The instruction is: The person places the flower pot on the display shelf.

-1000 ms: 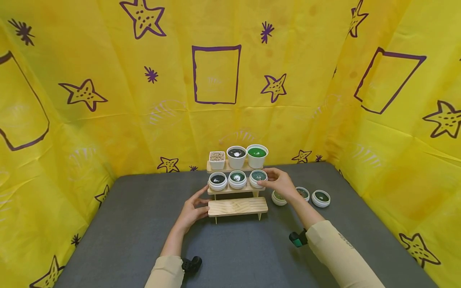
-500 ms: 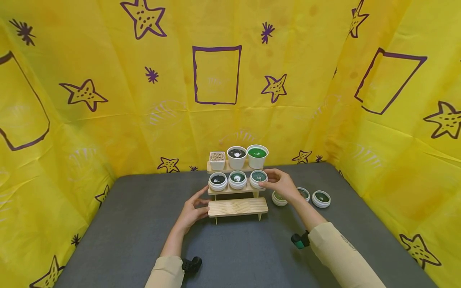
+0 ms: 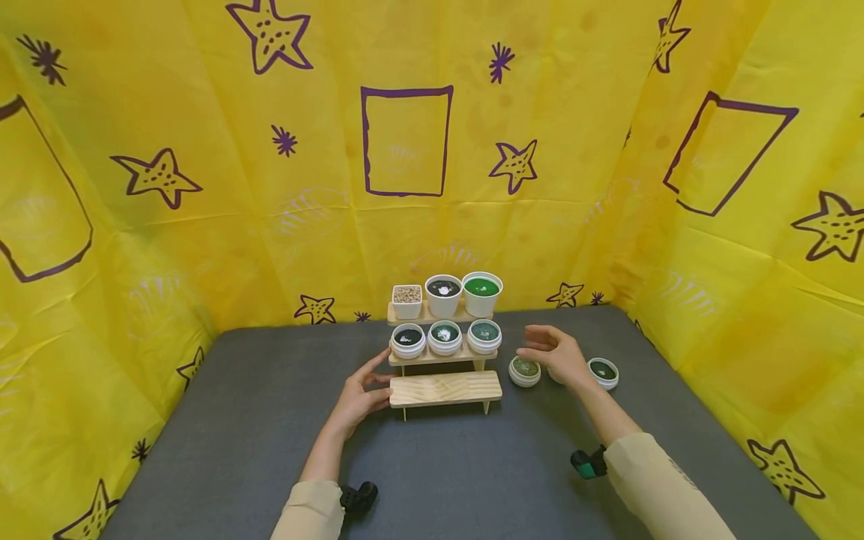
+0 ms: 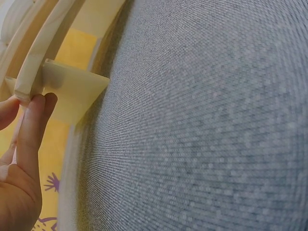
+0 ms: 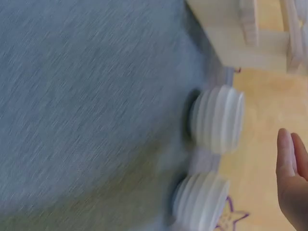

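White jar (image 3: 524,370) under right hand (image 3: 555,355)

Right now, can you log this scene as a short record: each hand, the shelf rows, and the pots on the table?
left hand: fingers touch the left end of the wooden shelf
right hand: open, empty, above the loose pots
top row: three white pots
middle row: three pots
bottom row: bare
table: grey; three loose pots right of the shelf, one mostly hidden by the hand

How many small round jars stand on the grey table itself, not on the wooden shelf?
2 clearly: one jar right of the shelf, another further right. The right hand hovers between them and may hide a third.
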### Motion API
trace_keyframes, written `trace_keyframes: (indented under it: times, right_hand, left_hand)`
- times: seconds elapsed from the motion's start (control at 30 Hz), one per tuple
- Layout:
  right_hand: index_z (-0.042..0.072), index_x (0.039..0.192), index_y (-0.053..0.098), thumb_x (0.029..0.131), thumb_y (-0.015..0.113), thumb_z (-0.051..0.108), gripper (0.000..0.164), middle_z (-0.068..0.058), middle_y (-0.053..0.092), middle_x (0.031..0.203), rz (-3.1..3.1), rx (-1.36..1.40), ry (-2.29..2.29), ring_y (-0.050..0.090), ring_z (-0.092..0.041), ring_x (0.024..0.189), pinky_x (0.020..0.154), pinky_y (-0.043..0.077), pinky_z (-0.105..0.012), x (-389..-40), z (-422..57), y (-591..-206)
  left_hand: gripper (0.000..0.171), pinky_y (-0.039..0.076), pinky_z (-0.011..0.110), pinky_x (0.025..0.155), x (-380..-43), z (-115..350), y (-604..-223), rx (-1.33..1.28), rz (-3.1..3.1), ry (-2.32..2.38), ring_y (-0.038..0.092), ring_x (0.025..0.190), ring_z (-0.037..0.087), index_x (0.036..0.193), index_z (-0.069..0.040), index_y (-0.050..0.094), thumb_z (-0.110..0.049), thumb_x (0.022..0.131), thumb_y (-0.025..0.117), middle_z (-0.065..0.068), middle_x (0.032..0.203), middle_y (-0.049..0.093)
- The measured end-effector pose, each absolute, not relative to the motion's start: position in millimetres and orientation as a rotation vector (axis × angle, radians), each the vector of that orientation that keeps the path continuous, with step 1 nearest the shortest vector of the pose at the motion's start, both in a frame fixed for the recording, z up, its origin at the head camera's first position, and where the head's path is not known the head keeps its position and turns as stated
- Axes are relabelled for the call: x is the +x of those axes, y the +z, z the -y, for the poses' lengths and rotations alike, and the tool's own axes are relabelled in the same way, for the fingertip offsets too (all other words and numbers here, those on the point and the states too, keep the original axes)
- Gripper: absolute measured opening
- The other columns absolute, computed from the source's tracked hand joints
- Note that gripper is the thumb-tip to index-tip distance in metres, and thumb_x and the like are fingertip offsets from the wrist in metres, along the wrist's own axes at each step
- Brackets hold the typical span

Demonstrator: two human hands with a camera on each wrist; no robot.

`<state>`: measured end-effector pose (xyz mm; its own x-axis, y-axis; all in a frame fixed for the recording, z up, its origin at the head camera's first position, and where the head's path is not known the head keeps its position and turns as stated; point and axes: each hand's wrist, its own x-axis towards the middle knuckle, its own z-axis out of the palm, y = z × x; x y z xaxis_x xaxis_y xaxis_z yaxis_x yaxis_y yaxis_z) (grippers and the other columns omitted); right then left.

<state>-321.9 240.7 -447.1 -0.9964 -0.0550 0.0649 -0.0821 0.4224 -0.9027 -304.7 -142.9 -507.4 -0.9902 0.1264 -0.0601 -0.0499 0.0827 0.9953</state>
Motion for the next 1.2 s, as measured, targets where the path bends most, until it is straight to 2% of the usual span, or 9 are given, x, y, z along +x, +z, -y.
trace_keyframes:
  times: [0.2, 0.37, 0.5, 0.6, 0.73, 0.83, 0.93, 1.03, 1.2]
  right_hand:
    - [0.003, 0.144, 0.047, 0.087, 0.076, 0.027, 0.068, -0.025, 0.052, 0.145, 2.560, 0.070, 1.694, 0.054, -0.039, 0.131, 0.089, 0.051, -0.014, -317.2, -263.4, -453.4]
    - [0.001, 0.145, 0.045, 0.088, 0.075, 0.026, 0.069, -0.026, 0.049, 0.147, 2.540, 0.028, 1.691, 0.053, -0.040, 0.131, 0.084, 0.049, -0.008, -312.2, -278.8, -453.5]
    - [0.002, 0.144, 0.047, 0.087, 0.075, 0.030, 0.069, -0.024, 0.051, 0.146, 2.551, -0.042, 1.606, 0.064, -0.013, 0.116, 0.082, 0.047, -0.005, -308.8, -293.4, -452.5]
    - [0.002, 0.142, 0.049, 0.087, 0.076, 0.033, 0.069, -0.021, 0.055, 0.143, 2.530, -0.093, 1.565, 0.059, 0.013, 0.098, 0.081, 0.046, -0.003, -307.2, -305.6, -453.9]
    - [0.002, 0.140, 0.051, 0.086, 0.076, 0.035, 0.068, 0.009, 0.067, 0.121, 2.480, -0.153, 1.546, 0.056, 0.021, 0.089, 0.079, 0.047, -0.003, -304.9, -321.1, -458.1]
    - [0.002, 0.138, 0.053, 0.084, 0.078, 0.034, 0.067, 0.034, 0.058, 0.100, 2.445, -0.204, 1.535, 0.057, 0.020, 0.089, 0.077, 0.047, -0.002, -303.3, -330.3, -461.4]
    - [0.002, 0.137, 0.055, 0.083, 0.080, 0.033, 0.067, 0.041, 0.053, 0.091, 2.411, -0.254, 1.543, 0.058, 0.020, 0.087, 0.076, 0.047, -0.002, -302.6, -336.8, -463.6]
    - [0.003, 0.137, 0.055, 0.081, 0.081, 0.033, 0.069, 0.041, 0.054, 0.089, 2.396, -0.331, 1.532, 0.056, 0.022, 0.085, 0.075, 0.046, -0.001, -302.3, -341.3, -464.6]
    - [0.007, 0.141, 0.053, 0.082, 0.079, 0.038, 0.071, 0.002, 0.067, 0.129, 2.470, -0.455, 1.434, 0.060, 0.005, 0.105, 0.079, 0.041, 0.000, -302.4, -347.1, -467.4]
  left_hand:
    - [0.074, 0.060, 0.033, 0.078, -304.4, 143.1, -507.2, 0.088, -2.200, 2.049, 0.068, 0.095, 0.019, 0.150, -0.027, 0.044, 0.007, 0.087, 0.063, 0.026, 0.122, 0.063]
    - [0.074, 0.060, 0.032, 0.077, -304.6, 142.4, -507.2, 0.078, -2.196, 2.049, 0.068, 0.094, 0.019, 0.149, -0.028, 0.045, 0.007, 0.087, 0.063, 0.026, 0.121, 0.064]
    - [0.074, 0.059, 0.032, 0.077, -304.4, 142.1, -507.2, 0.075, -2.195, 2.050, 0.068, 0.094, 0.019, 0.149, -0.028, 0.045, 0.007, 0.086, 0.064, 0.026, 0.122, 0.063]
    - [0.074, 0.060, 0.032, 0.077, -304.5, 142.3, -507.2, 0.077, -2.195, 2.051, 0.068, 0.094, 0.019, 0.149, -0.028, 0.045, 0.007, 0.086, 0.064, 0.026, 0.122, 0.063]
    - [0.074, 0.060, 0.032, 0.077, -304.4, 143.0, -507.5, 0.072, -2.202, 2.055, 0.068, 0.094, 0.019, 0.149, -0.027, 0.046, 0.007, 0.086, 0.064, 0.026, 0.121, 0.063]
    - [0.074, 0.060, 0.032, 0.076, -304.3, 143.3, -507.5, 0.068, -2.201, 2.054, 0.069, 0.093, 0.019, 0.149, -0.027, 0.046, 0.007, 0.086, 0.064, 0.026, 0.121, 0.063]
    - [0.073, 0.059, 0.031, 0.076, -304.0, 143.3, -506.7, 0.065, -2.191, 2.054, 0.068, 0.093, 0.019, 0.149, -0.028, 0.046, 0.006, 0.087, 0.064, 0.026, 0.122, 0.063]
    - [0.073, 0.059, 0.031, 0.077, -303.6, 143.1, -505.7, 0.062, -2.187, 2.054, 0.069, 0.093, 0.019, 0.148, -0.029, 0.046, 0.006, 0.087, 0.065, 0.026, 0.122, 0.063]
    - [0.072, 0.060, 0.033, 0.079, -303.0, 142.8, -505.0, 0.066, -2.193, 2.051, 0.068, 0.096, 0.020, 0.148, -0.029, 0.047, 0.005, 0.087, 0.065, 0.026, 0.123, 0.063]
